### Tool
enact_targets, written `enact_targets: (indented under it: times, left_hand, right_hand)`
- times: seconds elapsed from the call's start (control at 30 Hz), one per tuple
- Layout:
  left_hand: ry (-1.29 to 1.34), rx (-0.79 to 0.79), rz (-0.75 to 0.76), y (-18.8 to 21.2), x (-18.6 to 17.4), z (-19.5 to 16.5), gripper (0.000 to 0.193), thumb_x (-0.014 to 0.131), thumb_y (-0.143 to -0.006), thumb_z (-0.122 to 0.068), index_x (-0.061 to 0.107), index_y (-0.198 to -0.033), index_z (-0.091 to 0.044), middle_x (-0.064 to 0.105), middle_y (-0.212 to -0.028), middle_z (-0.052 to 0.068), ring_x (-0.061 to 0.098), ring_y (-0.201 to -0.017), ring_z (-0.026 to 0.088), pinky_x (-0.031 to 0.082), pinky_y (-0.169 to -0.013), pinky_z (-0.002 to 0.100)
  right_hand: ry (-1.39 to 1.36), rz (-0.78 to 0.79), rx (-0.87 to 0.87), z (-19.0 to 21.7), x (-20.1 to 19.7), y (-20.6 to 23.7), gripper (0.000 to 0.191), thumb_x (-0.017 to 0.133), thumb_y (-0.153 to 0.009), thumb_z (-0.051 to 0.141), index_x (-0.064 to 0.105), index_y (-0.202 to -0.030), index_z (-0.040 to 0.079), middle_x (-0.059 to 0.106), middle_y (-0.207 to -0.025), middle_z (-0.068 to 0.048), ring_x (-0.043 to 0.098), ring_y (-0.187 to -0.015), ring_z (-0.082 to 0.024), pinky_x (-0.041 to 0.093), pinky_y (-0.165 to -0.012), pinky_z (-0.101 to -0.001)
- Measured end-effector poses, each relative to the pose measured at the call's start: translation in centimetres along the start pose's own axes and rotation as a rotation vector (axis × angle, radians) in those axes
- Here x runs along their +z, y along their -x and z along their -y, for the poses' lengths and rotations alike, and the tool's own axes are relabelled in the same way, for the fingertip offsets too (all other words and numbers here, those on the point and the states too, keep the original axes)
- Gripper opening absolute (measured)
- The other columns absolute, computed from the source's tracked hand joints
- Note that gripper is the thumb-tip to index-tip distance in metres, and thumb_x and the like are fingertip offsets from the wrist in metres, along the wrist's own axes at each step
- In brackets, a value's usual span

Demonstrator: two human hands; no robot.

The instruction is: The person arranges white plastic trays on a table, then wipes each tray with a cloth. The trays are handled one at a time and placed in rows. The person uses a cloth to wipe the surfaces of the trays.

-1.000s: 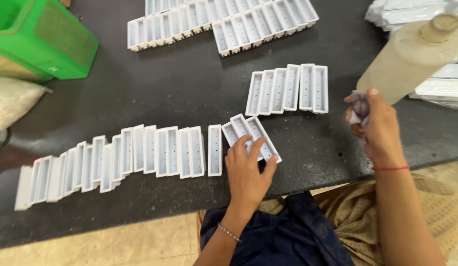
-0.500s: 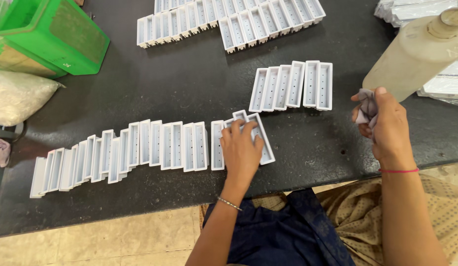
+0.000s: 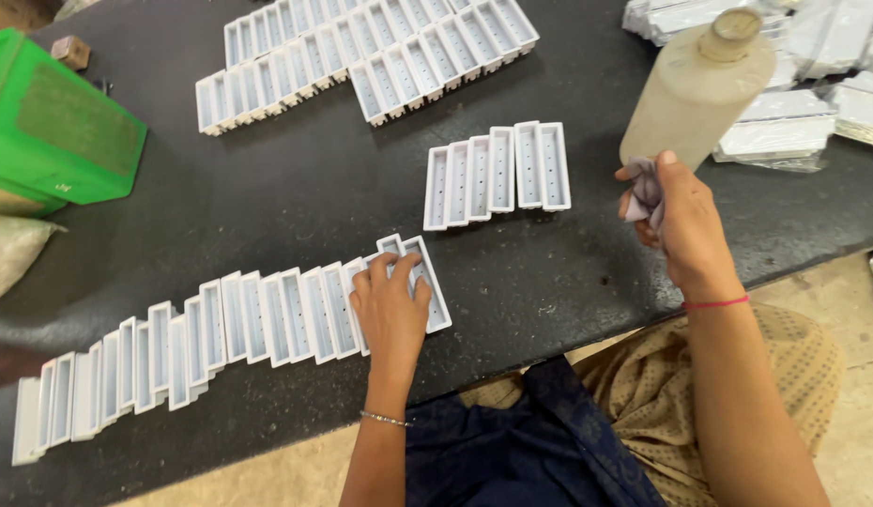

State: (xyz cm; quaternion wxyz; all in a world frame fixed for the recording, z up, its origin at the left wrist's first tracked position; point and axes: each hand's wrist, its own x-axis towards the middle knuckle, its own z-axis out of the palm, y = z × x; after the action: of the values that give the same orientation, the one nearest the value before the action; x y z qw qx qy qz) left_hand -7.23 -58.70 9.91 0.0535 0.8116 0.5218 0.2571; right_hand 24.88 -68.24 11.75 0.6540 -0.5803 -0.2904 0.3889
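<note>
A small white plastic tray (image 3: 420, 278) lay at the right end of a long row of white trays (image 3: 221, 338) near the front edge of the dark desk (image 3: 296, 188), pressed flat under the spread fingers of the left hand (image 3: 391, 314). A crumpled grey cloth (image 3: 645, 192) was pinched in the closed right hand (image 3: 682, 225), just beside a tilted cloudy bottle (image 3: 696, 89). The bottle could likely be knocked over, or the overlapping row nudged out of line.
</note>
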Motion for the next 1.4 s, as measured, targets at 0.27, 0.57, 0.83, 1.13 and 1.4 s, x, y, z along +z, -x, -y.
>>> enact_targets:
  times: [0.27, 0.57, 0.83, 1.13, 1.4]
  left_hand:
    - [0.258, 0.134, -0.015, -5.0, 2.3, -3.9, 0.032, 0.074, -0.092, -0.024, 0.072, -0.122, -0.014, 0.06, -0.126, 0.011, 0.053, -0.118, 0.033, 0.043, -0.102, 0.047]
    - [0.3, 0.253, 0.044, -8.3, 8.5, -11.4, 0.028, 0.078, -0.087, -0.03, 0.074, -0.106, -0.01, 0.061, -0.114, 0.009, 0.055, -0.107, 0.03, 0.043, -0.094, 0.046]
    - [0.268, 0.44, 0.025, -5.0, 8.3, -12.0, 0.015, 0.079, -0.081, -0.012, 0.076, -0.095, -0.01, 0.062, -0.115, 0.006, 0.055, -0.109, 0.028, 0.041, -0.094, 0.044]
    - [0.398, 0.317, 0.112, 5.0, 4.2, -9.4, 0.02, 0.079, -0.08, -0.011, 0.075, -0.099, -0.011, 0.061, -0.126, 0.009, 0.055, -0.117, 0.031, 0.041, -0.098, 0.046]
    - [0.743, 0.025, 0.09, 5.7, 4.2, -10.3, 0.096, 0.092, -0.069, -0.03, 0.042, -0.145, -0.001, 0.051, -0.137, 0.022, 0.059, -0.115, 0.035, 0.051, -0.097, 0.045]
  right_hand:
    - [0.059, 0.093, -0.024, 1.4, -1.2, 0.7, 0.053, 0.032, -0.112, 0.045, 0.056, -0.135, 0.004, 0.059, -0.088, -0.004, 0.043, -0.061, -0.008, 0.034, -0.051, -0.0232]
    - [0.221, 0.085, -0.029, -0.6, -3.1, 0.1, 0.046, 0.044, -0.109, 0.034, 0.058, -0.142, 0.005, 0.061, -0.093, -0.002, 0.05, -0.074, -0.007, 0.041, -0.065, -0.0195]
    - [0.23, 0.14, -0.016, -1.7, -3.5, -0.5, 0.048, 0.044, -0.108, 0.032, 0.055, -0.146, 0.005, 0.065, -0.099, -0.003, 0.057, -0.09, -0.01, 0.046, -0.079, -0.022]
    - [0.407, 0.065, -0.219, -0.7, -1.8, 0.9, 0.039, 0.056, -0.107, 0.018, 0.06, -0.142, 0.002, 0.07, -0.123, -0.008, 0.061, -0.111, -0.013, 0.048, -0.096, -0.0258]
    - [0.712, -0.146, -0.336, 0.0, 0.8, 3.8, 0.025, 0.065, -0.103, 0.015, 0.065, -0.125, 0.002, 0.074, -0.111, -0.015, 0.071, -0.101, -0.02, 0.053, -0.088, -0.0317]
